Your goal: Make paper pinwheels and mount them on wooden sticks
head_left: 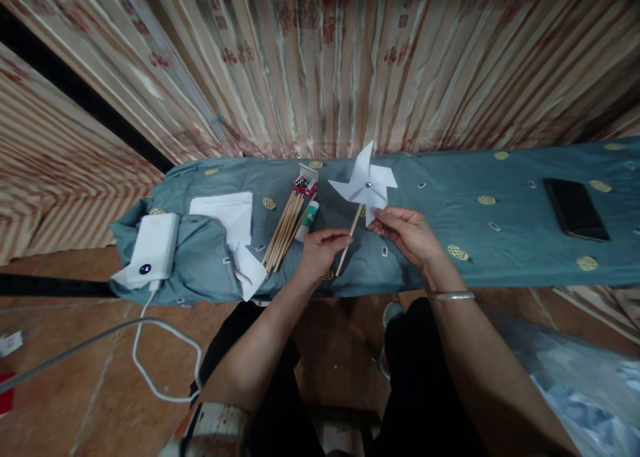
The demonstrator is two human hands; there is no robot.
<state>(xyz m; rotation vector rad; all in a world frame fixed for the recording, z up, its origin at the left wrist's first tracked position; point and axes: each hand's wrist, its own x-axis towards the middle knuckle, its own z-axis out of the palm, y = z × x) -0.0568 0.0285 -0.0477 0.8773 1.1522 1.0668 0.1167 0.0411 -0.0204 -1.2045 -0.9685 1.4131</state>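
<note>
A white paper pinwheel point(365, 183) is pinned at its centre to a thin wooden stick point(349, 241). My left hand point(320, 250) is closed round the lower part of the stick. My right hand point(407, 233) pinches the lower blade of the pinwheel between thumb and fingers; a silver bangle sits on that wrist. Both hands hover over a narrow surface covered in teal cloth point(450, 210).
On the cloth lie a bundle of wooden sticks point(284, 230), a glue stick point(307, 220), a small box of pins point(305, 183), white paper sheets point(230, 217), a white power bank point(153, 249) with a cable, and a black phone point(575, 209). A curtain hangs behind.
</note>
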